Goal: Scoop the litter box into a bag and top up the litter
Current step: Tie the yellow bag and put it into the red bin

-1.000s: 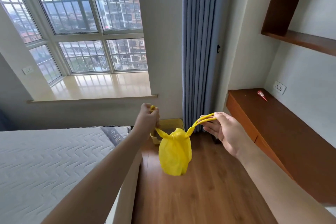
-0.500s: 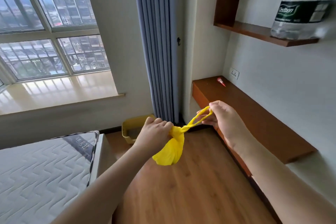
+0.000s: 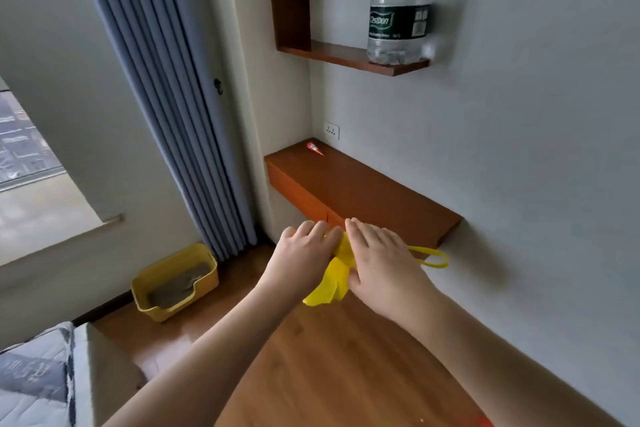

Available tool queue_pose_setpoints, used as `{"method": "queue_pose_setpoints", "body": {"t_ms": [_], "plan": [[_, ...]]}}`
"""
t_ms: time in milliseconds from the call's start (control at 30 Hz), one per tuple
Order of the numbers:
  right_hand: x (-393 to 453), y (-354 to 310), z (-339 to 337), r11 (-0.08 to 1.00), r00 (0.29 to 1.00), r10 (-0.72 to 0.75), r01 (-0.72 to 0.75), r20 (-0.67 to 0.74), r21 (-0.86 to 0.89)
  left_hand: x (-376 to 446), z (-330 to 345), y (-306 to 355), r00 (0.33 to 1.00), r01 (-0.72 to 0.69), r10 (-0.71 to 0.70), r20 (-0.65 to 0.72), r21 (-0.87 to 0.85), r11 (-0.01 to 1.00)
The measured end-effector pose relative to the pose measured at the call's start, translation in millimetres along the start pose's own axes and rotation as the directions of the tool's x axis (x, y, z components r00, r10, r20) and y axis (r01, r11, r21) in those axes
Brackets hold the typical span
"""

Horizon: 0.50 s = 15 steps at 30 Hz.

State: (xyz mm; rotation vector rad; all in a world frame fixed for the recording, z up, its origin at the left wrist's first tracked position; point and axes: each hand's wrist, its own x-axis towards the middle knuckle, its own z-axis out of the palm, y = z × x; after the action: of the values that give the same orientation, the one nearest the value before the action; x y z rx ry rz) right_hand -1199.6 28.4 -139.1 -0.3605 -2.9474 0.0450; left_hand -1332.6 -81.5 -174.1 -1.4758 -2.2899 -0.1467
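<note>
The view has swung right and the hands have come together: half a second ago the right hand was drawing a handle out to the side with the bag hanging between the two, and now both hands are bunched over the yellow bag in mid-air above the wooden floor. The left hand sits knuckles-up with its fingers curled down over the bag's gathered neck, closed on plastic as far as I can judge; its fingertips are hidden underneath. The right hand lies pressed against it, fingers together and laid flat over the top, thumb tucked down the bag's side, and one handle loop trails free to the right. That pairing reads as a knot being worked: hands tight together at the neck keep the mouth pinched shut so nothing spills while the handles cross. Whether the knot is done I cannot tell, since the hands cover it. The bag's body hangs small and crumpled below the palms, so it carries little weight. Over by the curtain, the yellow litter box rests on the floor against the wall, well apart from the hands, grey litter lying low inside it. My reading: scooping is finished, the bag is being sealed, and the top-up is not yet done.
</note>
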Motion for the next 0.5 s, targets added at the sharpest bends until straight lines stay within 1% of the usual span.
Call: {"method": "queue_pose_setpoints", "body": {"t_ms": [33,100,167,267,367,500], "plan": [[-6,3,7,0.998,0.998,0.055,-0.055,0.003,-0.035,4,1,7,0.999,-0.034,0.034,-0.020,-0.016,0.999],[-20,11,17,0.982,0.984,0.166,-0.171,-0.064,-0.075,11,0,23,0.994,-0.100,0.097,-0.049,-0.068,0.993],[-35,21,23,0.959,0.954,0.257,-0.271,-0.155,-0.076,16,-1,41,0.987,-0.157,0.152,-0.051,-0.112,0.981],[-60,30,19,0.917,0.907,0.368,-0.390,-0.204,-0.078,18,-1,70,0.970,-0.244,0.238,-0.058,-0.167,0.955],[-87,40,17,0.865,0.860,0.444,-0.485,-0.251,-0.128,21,3,99,0.947,-0.321,0.310,-0.084,-0.213,0.923],[-125,55,13,0.804,0.805,0.515,-0.573,-0.295,-0.157,27,3,138,0.903,-0.424,0.380,-0.203,-0.271,0.864]]}}
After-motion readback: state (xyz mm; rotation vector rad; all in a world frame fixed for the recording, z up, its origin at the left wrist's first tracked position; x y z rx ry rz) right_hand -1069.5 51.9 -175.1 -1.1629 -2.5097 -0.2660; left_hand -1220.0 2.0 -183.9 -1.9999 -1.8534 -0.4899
